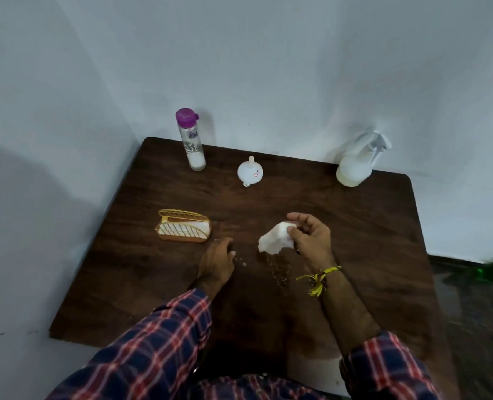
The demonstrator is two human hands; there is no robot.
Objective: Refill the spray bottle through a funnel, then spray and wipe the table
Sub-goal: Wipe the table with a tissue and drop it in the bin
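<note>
The right hand (308, 241) pinches a crumpled white tissue (275, 239) just above the dark wooden table (355, 226), with spray droplets (278, 271) beaded at its 6 o'clock, while the left hand (217, 256) rests on the wood with fingers loosely curled, holding nothing. The refilled translucent white spray bottle (357, 161) stands at the 1 o'clock corner, near the edge. A wide stroke could, I judge, tip the upturned white plastic funnel (250, 172) at 12 o'clock, or the thin tissue may tear when wet.
</note>
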